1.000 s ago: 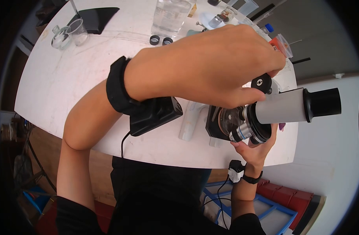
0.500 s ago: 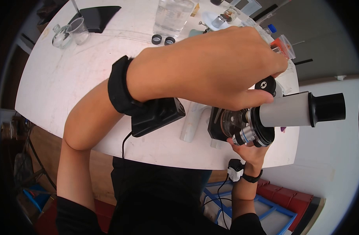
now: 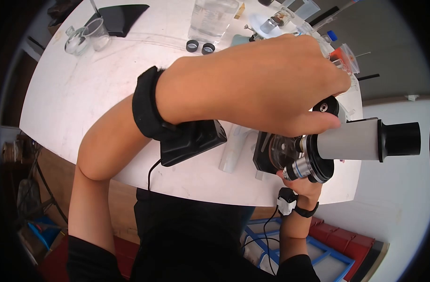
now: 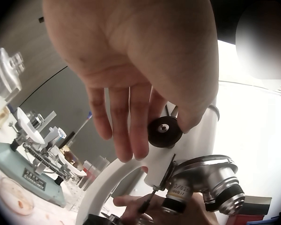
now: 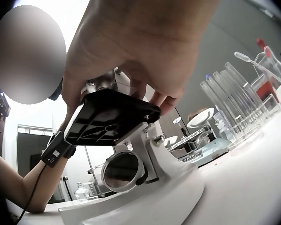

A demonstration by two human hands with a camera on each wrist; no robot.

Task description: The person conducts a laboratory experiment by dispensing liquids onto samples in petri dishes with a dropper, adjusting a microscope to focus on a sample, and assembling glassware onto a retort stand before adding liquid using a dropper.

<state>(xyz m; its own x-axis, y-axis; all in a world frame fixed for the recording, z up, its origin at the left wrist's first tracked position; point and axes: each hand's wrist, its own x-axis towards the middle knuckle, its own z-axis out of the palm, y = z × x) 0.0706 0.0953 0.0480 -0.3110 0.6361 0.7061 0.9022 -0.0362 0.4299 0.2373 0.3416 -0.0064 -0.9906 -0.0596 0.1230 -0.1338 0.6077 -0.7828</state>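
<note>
A microscope with a light grey tube (image 3: 348,141) and black eyepiece (image 3: 400,139) stands at the table's right side. My left hand (image 3: 271,84) reaches across over it. In the left wrist view, thumb and index finger hold the black focus knob (image 4: 157,139) from either side, while the other fingers (image 4: 120,126) hang straight. Lower down, my right hand (image 3: 309,189) grips the black stage (image 5: 110,115), its fingers over the far edge; the objective turret (image 4: 208,164) partly hides it in the head view. Under the stage sits a round mirror (image 5: 122,171).
Behind the microscope are a teal balance (image 4: 35,176) and a rack of test tubes (image 5: 229,93). A large clear bottle (image 3: 212,21) and two black caps (image 3: 192,45) stand farther back. A plastic cup (image 3: 98,35) is at far left.
The head view has drifted, moving everything slightly rightward. My left thumb has slid right along the knob. The right hand sits further behind the turret, still at the stage.
</note>
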